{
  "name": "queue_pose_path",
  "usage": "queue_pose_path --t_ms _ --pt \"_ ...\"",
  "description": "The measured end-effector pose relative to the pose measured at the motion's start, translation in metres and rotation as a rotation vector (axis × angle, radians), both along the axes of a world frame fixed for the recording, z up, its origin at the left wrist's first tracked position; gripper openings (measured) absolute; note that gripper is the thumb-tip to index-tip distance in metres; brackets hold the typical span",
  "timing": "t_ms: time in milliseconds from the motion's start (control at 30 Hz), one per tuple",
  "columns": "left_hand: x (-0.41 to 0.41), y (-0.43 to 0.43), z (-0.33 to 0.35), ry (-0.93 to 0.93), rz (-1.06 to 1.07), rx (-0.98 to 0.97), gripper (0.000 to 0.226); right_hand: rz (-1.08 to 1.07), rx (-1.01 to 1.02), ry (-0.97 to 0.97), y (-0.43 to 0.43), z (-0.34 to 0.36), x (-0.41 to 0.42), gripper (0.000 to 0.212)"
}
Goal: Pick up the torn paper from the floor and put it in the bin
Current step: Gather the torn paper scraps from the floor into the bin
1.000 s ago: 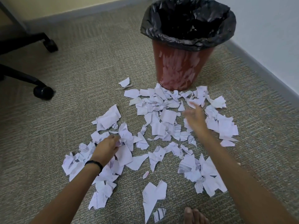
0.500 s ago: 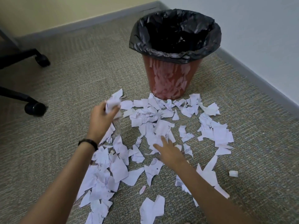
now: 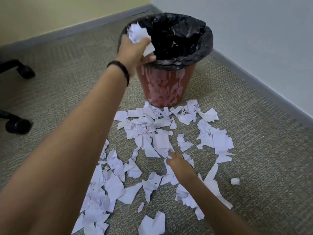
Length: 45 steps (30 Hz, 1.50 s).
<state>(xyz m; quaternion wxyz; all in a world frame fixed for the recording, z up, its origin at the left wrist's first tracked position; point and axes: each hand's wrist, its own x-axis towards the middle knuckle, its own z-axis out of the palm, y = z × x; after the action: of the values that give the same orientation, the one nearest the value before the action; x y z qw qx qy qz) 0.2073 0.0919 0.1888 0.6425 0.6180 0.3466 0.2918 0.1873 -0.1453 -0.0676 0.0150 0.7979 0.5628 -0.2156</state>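
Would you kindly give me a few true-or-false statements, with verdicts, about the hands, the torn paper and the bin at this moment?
1. The left hand grips a wad of torn white paper at the rim of the red plastic bin. True.
2. The bin is unlined. False: a black plastic bag lines it.
3. The right hand reaches down among white paper scraps on the grey carpet. True.
4. The wad lies on the carpet. False: the left hand holds it up.

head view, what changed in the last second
The left hand took a handful of torn paper off the floor and raised it to the bin rim, grip not yet released. The right hand pulled back to nearer scraps. Bin stayed put.
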Motion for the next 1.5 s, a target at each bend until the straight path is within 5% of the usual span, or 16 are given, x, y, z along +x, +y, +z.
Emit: queue_pose_path --t_ms 167,400,467,600,700,933,1233,1333,1500 --pt "0.014 0.016 -0.004 -0.023 -0.136 -0.133 0.095 -0.056 0.04 0.082 -0.009 -0.002 0.005 0.046" --pt "-0.043 -0.052 -0.063 -0.229 0.221 0.483 0.054 -0.364 0.27 0.481 -0.027 0.004 0.014 0.034" --pt "-0.071 -0.065 -0.119 0.026 0.181 0.599 0.051 -0.489 0.368 0.563 -0.031 0.004 0.014 0.033" --pt "-0.137 -0.077 -0.233 0.921 -0.522 0.688 0.077 -0.726 0.483 0.713 -0.029 0.025 0.018 0.041" --pt "-0.172 -0.066 -0.265 1.294 -0.675 0.533 0.098 -0.876 0.543 0.854 -0.018 0.049 0.024 0.046" --pt "-0.187 -0.059 -0.264 1.319 -0.668 0.432 0.104 -0.941 0.763 1.11 0.011 0.123 0.033 0.037" --pt "-0.186 -0.063 -0.265 1.357 -0.685 0.432 0.114 -0.866 1.176 1.126 0.05 0.25 0.069 0.022" --pt "-0.187 -0.063 -0.267 1.349 -0.68 0.438 0.113 -0.868 1.206 1.145 0.082 0.268 0.092 0.019" --pt "-0.186 -0.06 -0.265 1.352 -0.717 0.441 0.113 -0.945 1.176 1.47 0.128 0.279 0.111 0.012"
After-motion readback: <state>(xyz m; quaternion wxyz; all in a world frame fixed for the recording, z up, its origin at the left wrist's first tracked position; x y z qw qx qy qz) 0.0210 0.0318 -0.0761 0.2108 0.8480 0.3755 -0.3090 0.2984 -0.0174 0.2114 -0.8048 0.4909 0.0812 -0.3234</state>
